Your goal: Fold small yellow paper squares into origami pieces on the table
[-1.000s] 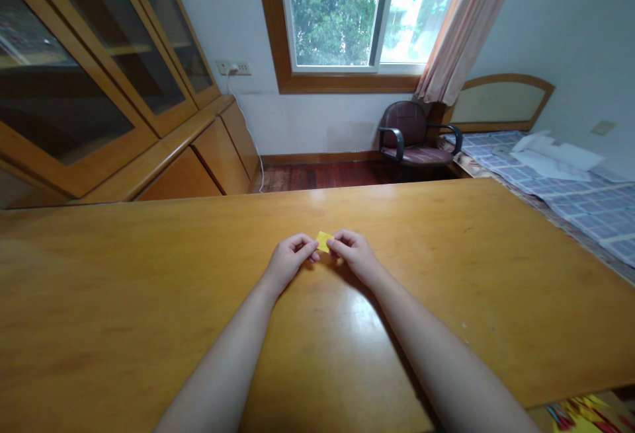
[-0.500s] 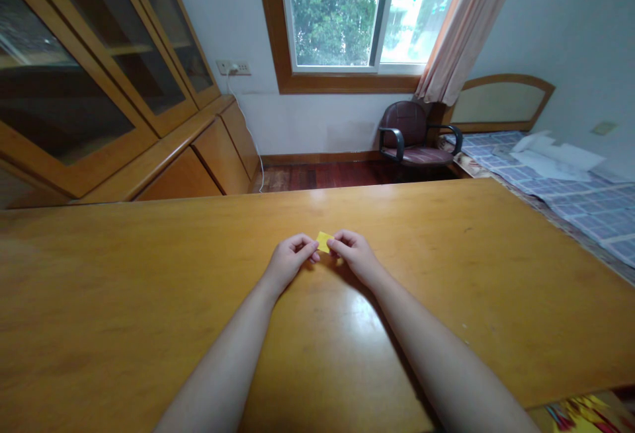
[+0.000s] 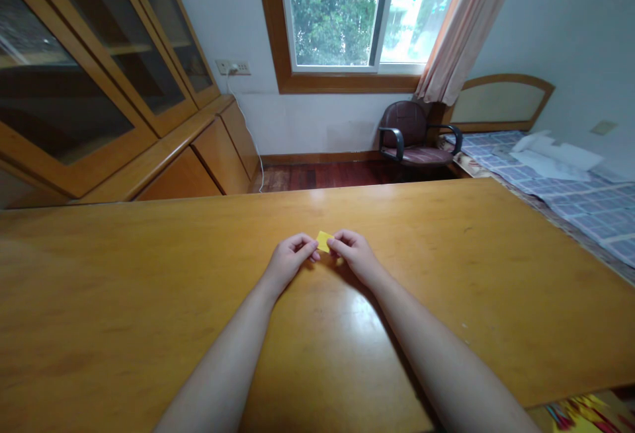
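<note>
A small yellow piece of paper (image 3: 323, 240) is pinched between both hands near the middle of a wide wooden table (image 3: 149, 301). My left hand (image 3: 290, 260) is closed, its fingertips gripping the paper's left edge. Gripping the right edge in the same way is my right hand (image 3: 354, 254), fingers curled. Both forearms reach in from the bottom of the view. Most of the paper is hidden behind the fingers.
A glass-door wooden cabinet (image 3: 99, 82) lines the left wall. Beyond the table stand a dark armchair (image 3: 411, 135) under a window (image 3: 357, 13) and a bed (image 3: 570, 182) at the right. Colourful paper sheets (image 3: 580, 413) lie at the bottom right corner.
</note>
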Demonstrator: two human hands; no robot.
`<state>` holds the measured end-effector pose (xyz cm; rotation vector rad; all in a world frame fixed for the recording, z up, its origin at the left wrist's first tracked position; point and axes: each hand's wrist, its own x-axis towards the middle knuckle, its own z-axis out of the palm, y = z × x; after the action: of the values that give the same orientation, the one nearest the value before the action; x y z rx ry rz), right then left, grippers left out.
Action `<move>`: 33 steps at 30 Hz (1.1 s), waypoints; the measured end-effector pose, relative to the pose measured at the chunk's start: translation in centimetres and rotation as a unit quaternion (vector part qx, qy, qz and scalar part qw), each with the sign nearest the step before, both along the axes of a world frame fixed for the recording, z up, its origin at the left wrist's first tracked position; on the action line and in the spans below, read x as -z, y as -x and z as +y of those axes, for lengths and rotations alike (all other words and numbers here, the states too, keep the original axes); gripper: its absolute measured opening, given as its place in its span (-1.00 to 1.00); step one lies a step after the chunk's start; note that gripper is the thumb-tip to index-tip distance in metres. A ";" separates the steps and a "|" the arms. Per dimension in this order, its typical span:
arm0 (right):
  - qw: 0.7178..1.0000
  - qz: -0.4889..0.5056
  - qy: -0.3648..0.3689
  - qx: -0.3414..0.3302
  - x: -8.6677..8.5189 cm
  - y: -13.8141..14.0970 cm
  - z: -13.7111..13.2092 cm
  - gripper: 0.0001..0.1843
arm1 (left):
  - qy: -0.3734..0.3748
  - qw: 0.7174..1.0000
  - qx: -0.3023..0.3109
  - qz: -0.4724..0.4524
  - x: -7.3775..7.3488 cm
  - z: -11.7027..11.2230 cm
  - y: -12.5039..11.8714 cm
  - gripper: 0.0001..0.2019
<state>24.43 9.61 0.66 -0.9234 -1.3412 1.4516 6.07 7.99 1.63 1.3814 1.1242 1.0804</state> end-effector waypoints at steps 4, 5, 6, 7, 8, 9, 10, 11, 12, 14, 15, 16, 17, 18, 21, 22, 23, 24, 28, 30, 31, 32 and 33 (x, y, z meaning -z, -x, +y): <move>1.000 0.003 -0.002 0.002 0.1 0.0 0.0 -0.72 | -0.003 1.000 0.001 -0.006 0.0 0.0 0.1 -0.76; 1.000 0.004 -0.002 0.003 0.1 0.0 0.0 -0.72 | -0.004 1.000 0.001 -0.005 0.0 0.0 0.1 -0.77; 1.000 0.005 -0.002 0.003 0.1 0.0 0.0 -0.72 | -0.005 1.000 0.001 -0.004 0.0 0.0 0.1 -0.77; 1.000 0.005 -0.001 0.004 0.1 0.0 0.0 -0.72 | -0.006 1.000 0.000 -0.002 -0.1 0.0 0.0 -0.77; 1.000 0.005 -0.001 0.003 0.1 0.0 0.0 -0.72 | -0.006 1.000 -0.001 -0.001 -0.1 0.0 0.0 -0.77; 1.000 0.005 0.000 0.003 0.1 0.0 0.0 -0.72 | -0.007 1.000 -0.003 0.000 -0.2 -0.1 0.0 -0.77; 1.000 0.006 0.001 0.002 0.1 0.0 0.0 -0.72 | -0.007 1.000 -0.005 0.001 -0.2 -0.1 0.0 -0.77; 1.000 0.006 0.001 0.002 0.1 0.0 0.0 -0.72 | -0.007 1.000 -0.006 0.002 -0.3 -0.1 0.0 -0.77; 1.000 0.006 0.001 0.001 0.1 0.0 0.0 -0.72 | -0.007 1.000 -0.006 0.003 -0.3 -0.1 0.0 -0.77; 1.000 0.004 -0.002 -0.001 0.1 0.0 0.0 -0.72 | -0.007 1.000 -0.005 0.006 -0.3 -0.1 0.0 -0.77; 1.000 0.003 -0.004 -0.002 0.1 0.0 0.0 -0.72 | -0.008 1.000 -0.005 0.008 -0.2 -0.1 0.0 -0.77; 1.000 0.003 -0.005 -0.002 0.0 0.0 0.0 -0.72 | -0.008 1.000 -0.005 0.008 -0.2 -0.1 0.0 -0.77; 1.000 0.003 -0.006 -0.001 0.0 0.0 0.0 -0.72 | -0.008 1.000 -0.004 0.008 -0.1 -0.1 0.0 -0.77; 1.000 0.004 -0.006 0.000 0.0 0.0 0.0 -0.72 | -0.008 1.000 -0.004 0.008 -0.1 -0.1 0.0 -0.77; 1.000 0.005 -0.003 0.002 -0.1 0.0 0.0 -0.72 | -0.006 1.000 -0.004 0.006 0.0 0.0 0.0 -0.77; 1.000 0.006 -0.002 0.002 -0.1 0.0 -0.1 -0.71 | -0.006 1.000 -0.003 0.007 0.0 0.0 0.0 -0.77; 1.000 0.007 -0.002 0.002 -0.1 0.0 -0.1 -0.71 | -0.007 1.000 -0.003 0.007 0.0 0.0 0.0 -0.76; 1.000 0.008 -0.002 0.002 -0.1 0.0 -0.1 -0.71 | -0.008 1.000 -0.004 0.008 0.0 0.0 0.0 -0.76; 1.000 0.008 0.003 0.000 -0.1 0.0 -0.1 -0.70 | -0.009 1.000 -0.004 0.006 -0.2 -0.1 0.0 -0.76; 1.000 0.004 0.003 0.000 -0.1 0.0 -0.1 -0.69 | -0.008 1.000 -0.004 0.006 -0.4 -0.2 0.0 -0.76; 1.000 0.003 0.002 0.000 -0.1 0.0 -0.1 -0.69 | -0.008 1.000 -0.005 0.006 -0.4 -0.2 0.0 -0.76; 1.000 0.002 0.001 0.000 -0.1 0.0 -0.1 -0.69 | -0.008 1.000 -0.006 0.005 -0.5 -0.2 0.0 -0.76; 1.000 0.002 0.000 -0.001 -0.2 0.0 -0.1 -0.69 | -0.009 1.000 -0.007 0.003 -0.5 -0.2 0.0 -0.76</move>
<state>24.46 9.51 0.83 -0.9184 -1.3394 1.4533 6.12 7.83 2.12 1.3930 1.1316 1.0993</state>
